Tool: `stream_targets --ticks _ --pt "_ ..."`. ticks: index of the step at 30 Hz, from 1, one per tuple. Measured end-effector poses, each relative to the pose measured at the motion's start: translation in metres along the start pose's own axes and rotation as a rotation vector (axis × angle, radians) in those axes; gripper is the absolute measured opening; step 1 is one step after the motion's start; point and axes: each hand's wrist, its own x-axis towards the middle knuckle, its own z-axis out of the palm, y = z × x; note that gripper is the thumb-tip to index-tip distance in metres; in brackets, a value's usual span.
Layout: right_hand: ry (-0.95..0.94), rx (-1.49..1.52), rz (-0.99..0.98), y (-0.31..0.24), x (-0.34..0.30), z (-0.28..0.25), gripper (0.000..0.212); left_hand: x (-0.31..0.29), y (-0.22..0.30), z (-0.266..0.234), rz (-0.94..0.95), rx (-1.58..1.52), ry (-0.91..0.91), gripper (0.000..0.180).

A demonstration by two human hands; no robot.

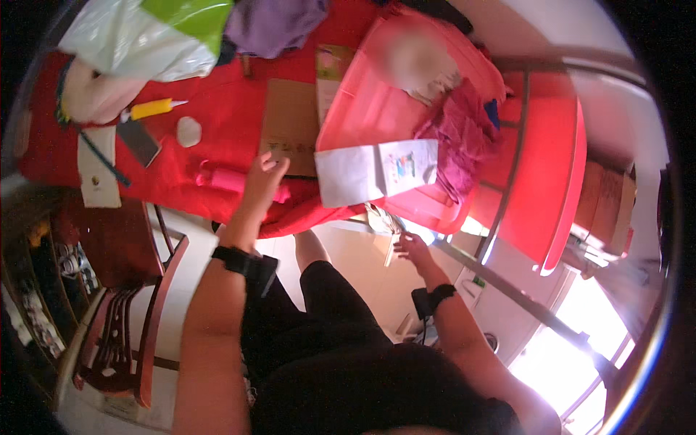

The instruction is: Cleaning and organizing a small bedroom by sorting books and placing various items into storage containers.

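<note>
My left hand [266,174] is raised over the front of the red-covered table, its fingers loosely bent and apart, with nothing seen in them. Beside it lie a flat brown cardboard piece [286,116] and a pink bottle-shaped thing [228,180], partly covered by my forearm. Lower and to the right, my right hand [413,250] hangs near a metal rail [500,283], fingers spread and holding nothing visible. Between the hands, a folded white sheet [348,176] with a coloured picture lies across the near edge of a large pink plastic tub [355,80].
Inside the tub are a crumpled magenta cloth [464,138] and a blurred pale item. On the table's left lie a yellow tube [152,109], a dark phone [139,142] and a white-green plastic bag [145,40]. A wooden chair [116,333] stands lower left; cardboard boxes [602,206] are at right.
</note>
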Motion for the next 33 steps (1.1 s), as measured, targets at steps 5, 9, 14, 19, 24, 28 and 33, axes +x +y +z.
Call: stream_targets --ticks 5,9,14,19,24,28,33 --pt "0.186 0.355 0.123 0.014 0.002 -0.07 0.047 -0.045 0.056 0.13 0.651 0.798 -0.097 0.09" --pt "0.292 0.758 0.199 0.047 0.03 -0.117 0.051 -0.038 0.072 0.193 0.882 0.915 -0.102 0.086" --pt "0.226 0.984 0.089 0.051 0.049 -0.145 0.039 -0.005 0.076 0.201 0.512 0.994 -0.407 0.053" --pt "0.336 0.853 -0.044 0.044 0.049 -0.164 0.036 -0.014 0.152 0.163 -0.077 0.683 -0.562 0.035" --pt "0.308 0.795 -0.137 0.021 0.065 -0.189 0.035 0.026 0.16 0.056 0.429 0.215 0.237 0.037" --pt "0.184 0.863 -0.27 0.007 0.048 -0.21 0.046 0.019 0.164 0.053 0.488 0.217 0.787 0.044" --pt "0.027 0.864 -0.314 -0.034 -0.032 -0.209 0.042 0.038 0.092 0.073 0.377 0.613 0.466 0.054"
